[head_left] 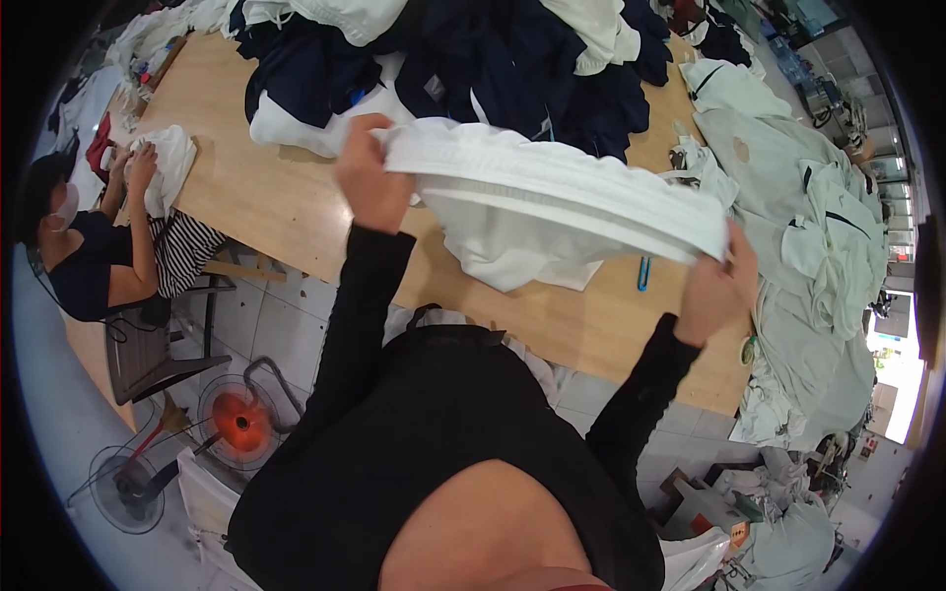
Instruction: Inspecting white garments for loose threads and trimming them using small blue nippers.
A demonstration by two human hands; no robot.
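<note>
Stretched between my two hands is a white garment (pixel 552 187) with a gathered elastic waistband; whether it is trousers or shorts I cannot tell. My left hand (pixel 374 182) grips one end of the band, fingers closed around it. At the other end, lower and to the right, my right hand (pixel 719 286) is closed on the band. The garment's body hangs below the band, over the wooden table (pixel 305 222). Just beyond it lies a heap of navy garments (pixel 512 69) mixed with white ones. A small blue tool (pixel 643 274) rests on the table near my right hand.
Pale grey-green fabric (pixel 778 197) covers the right side. At the left a masked person (pixel 89 236) sits handling a white cloth (pixel 169 169). An orange-lit fan (pixel 241 422) stands on the floor at lower left, and bundled cloth (pixel 788 532) lies at lower right.
</note>
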